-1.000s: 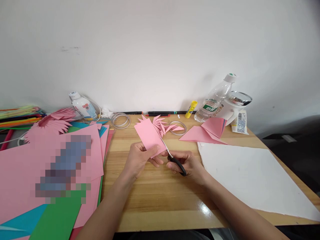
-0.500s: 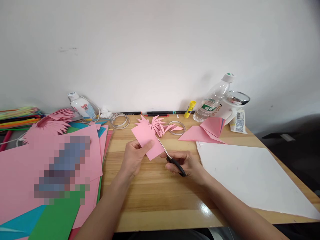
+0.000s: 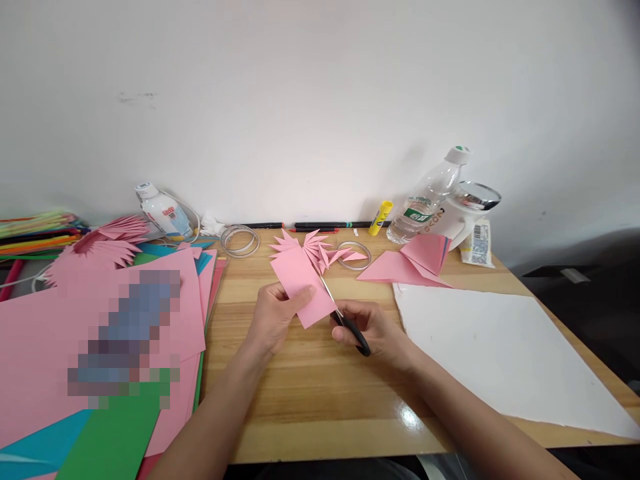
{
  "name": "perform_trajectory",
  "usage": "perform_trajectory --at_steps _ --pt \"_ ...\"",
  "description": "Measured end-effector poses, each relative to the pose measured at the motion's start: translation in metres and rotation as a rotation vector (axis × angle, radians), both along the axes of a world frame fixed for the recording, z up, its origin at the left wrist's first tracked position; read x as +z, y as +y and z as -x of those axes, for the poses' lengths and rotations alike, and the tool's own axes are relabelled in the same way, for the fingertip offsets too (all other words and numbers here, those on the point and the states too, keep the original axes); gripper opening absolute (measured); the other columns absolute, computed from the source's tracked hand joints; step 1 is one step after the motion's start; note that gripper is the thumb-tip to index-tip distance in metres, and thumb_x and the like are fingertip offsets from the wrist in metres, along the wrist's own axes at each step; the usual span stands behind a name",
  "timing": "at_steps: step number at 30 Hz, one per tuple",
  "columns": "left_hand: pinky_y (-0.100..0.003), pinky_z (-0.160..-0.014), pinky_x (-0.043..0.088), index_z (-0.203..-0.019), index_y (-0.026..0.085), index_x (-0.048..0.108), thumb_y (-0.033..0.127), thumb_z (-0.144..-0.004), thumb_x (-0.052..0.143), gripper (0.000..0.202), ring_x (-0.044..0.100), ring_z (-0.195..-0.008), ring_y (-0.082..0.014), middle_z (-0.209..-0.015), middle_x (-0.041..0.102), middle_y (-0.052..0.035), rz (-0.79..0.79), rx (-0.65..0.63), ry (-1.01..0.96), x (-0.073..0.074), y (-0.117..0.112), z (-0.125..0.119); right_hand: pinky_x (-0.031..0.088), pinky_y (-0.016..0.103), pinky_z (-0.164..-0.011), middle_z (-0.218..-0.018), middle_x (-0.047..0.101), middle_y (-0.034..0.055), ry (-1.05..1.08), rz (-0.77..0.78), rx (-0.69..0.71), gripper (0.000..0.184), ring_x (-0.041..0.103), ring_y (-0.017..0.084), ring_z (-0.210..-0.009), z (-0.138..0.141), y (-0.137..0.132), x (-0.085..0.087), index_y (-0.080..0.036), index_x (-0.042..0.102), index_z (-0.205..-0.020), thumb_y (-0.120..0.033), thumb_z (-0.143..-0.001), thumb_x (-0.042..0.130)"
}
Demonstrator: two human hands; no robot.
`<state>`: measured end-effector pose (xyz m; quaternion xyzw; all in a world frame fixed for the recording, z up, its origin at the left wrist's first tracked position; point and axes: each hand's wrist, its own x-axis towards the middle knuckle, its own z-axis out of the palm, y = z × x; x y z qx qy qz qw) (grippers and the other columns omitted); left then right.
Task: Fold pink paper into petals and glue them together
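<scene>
Left of the scissors [image 3: 354, 329], long edge at the blades [image 3: 327, 289]: one pink card [image 3: 296, 272], axis slanting away leftward, pinched by left hand [image 3: 273, 315]; right hand [image 3: 375, 328], nearer that edge, fingers curled round handles [image 3: 363, 345].

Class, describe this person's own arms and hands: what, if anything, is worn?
The left hand and right hand are ungloved; no ring shows, though parts are hidden. The left forearm and right forearm are bare, with no sleeve, watch or bracelet in view.

Pink paper [image 3: 301, 283] hides the left grip [image 3: 274, 315] (partly).
</scene>
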<state>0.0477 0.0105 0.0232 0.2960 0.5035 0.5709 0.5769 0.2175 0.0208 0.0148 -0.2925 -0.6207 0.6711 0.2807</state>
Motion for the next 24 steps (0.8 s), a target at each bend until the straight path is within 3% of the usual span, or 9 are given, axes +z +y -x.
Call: perform_trajectory --at_steps 6,13,24 --pt "-0.02 -0.051 0.043 -0.062 0.011 0.071 0.022 -0.044 0.082 0.024 0.054 -0.052 -0.0104 -0.057 0.066 -0.0027 0.014 0.003 -0.039 0.0004 -0.0003 0.0001 0.024 0.021 -0.052 -0.063 0.032 -0.004 -0.012 -0.013 -0.023 0.028 0.027 0.008 -0.058 0.001 -0.0009 -0.0013 -0.015 0.058 -0.079 -0.041 -0.072 0.065" --pt "-0.021 -0.051 0.043 -0.064 0.01 0.071 0.022 -0.044 0.082 0.026 0.055 -0.053 -0.0111 -0.059 0.067 -0.0035 0.022 0.003 -0.053 0.0002 -0.0001 -0.0003 0.021 0.022 -0.049 -0.06 0.027 -0.0046 -0.029 -0.013 -0.047 0.03 0.024 0.008 -0.055 0.0005 -0.0014 -0.0016 -0.016 0.05 -0.063 -0.041 -0.07 0.066" --pt "-0.021 -0.055 0.045 -0.066 0.01 0.071 0.023 -0.047 0.082 0.027 0.057 -0.058 -0.0122 -0.062 0.067 -0.0041 0.003 -0.036 -0.042 0.0014 0.0004 0.0003 0.026 0.022 -0.048 -0.057 0.034 -0.0047 -0.064 -0.025 -0.073 0.032 0.03 0.007 -0.052 -0.0007 -0.0002 -0.0059 -0.016 0.052 -0.061 -0.044 -0.07 0.066"
